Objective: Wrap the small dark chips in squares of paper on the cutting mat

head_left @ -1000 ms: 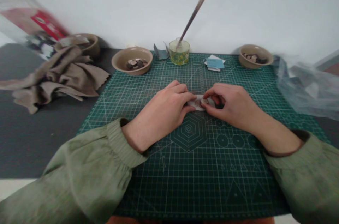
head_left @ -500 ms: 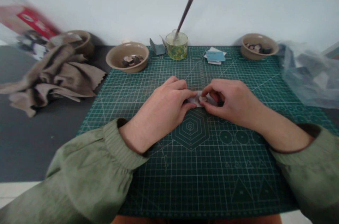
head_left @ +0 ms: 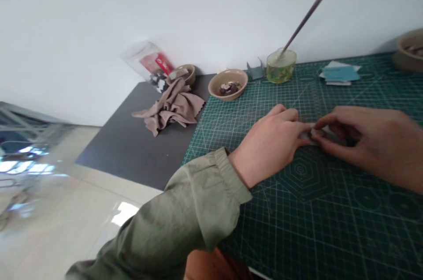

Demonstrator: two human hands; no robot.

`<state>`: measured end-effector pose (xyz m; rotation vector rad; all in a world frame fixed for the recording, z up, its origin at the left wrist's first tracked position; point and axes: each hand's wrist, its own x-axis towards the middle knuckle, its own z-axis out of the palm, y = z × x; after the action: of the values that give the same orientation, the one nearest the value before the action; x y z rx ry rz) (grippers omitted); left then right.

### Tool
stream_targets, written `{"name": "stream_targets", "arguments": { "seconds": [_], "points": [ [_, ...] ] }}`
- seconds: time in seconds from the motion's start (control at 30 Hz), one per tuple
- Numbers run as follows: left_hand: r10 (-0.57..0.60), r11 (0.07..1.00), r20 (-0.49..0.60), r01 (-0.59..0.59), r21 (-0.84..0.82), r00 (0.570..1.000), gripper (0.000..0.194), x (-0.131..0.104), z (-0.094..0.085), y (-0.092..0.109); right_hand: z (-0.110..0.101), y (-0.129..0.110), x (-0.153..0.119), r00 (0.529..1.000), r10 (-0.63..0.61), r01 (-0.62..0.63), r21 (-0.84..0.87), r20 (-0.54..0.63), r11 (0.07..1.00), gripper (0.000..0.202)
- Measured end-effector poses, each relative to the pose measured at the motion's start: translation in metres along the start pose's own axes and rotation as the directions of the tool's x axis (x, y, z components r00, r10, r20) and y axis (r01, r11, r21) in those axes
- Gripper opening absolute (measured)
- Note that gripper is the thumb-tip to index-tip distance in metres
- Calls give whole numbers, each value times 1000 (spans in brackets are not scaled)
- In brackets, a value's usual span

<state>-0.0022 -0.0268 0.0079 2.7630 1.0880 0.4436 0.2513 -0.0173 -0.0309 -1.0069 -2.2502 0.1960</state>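
Observation:
My left hand (head_left: 269, 147) rests on the green cutting mat (head_left: 251, 244), thumb and forefinger closed on the left end of a pale flat strip (head_left: 306, 136). My right hand (head_left: 373, 141) pinches a small light-coloured piece (head_left: 317, 132) between thumb and fingertips, over the strip and close to the left fingertips. Fingers cover most of the piece, so its exact kind is unclear. Part of the strip runs beneath the right hand, and whether the piece touches it I cannot tell.
Behind my hands stand a tan bowl (head_left: 213, 90) with small dark and light pieces, a glass (head_left: 280, 72) holding a long stick, and blue and white papers (head_left: 340, 73). A brown cloth (head_left: 175, 110) lies left. Another bowl (head_left: 405, 59) stands far right.
My view has swung left, so everything sits further right and floor now shows at left. The right hand's piece has come slightly nearer the left fingertips along the strip.

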Motion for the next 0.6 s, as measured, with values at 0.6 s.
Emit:
{"name": "stream_targets", "arguments": {
  "seconds": [0.6],
  "points": [
    [-9,998,-70,5,-57,998,25,2,6,-6,-13,-21,12,984,127,-121,-57,125,991,5]
  ]
}}
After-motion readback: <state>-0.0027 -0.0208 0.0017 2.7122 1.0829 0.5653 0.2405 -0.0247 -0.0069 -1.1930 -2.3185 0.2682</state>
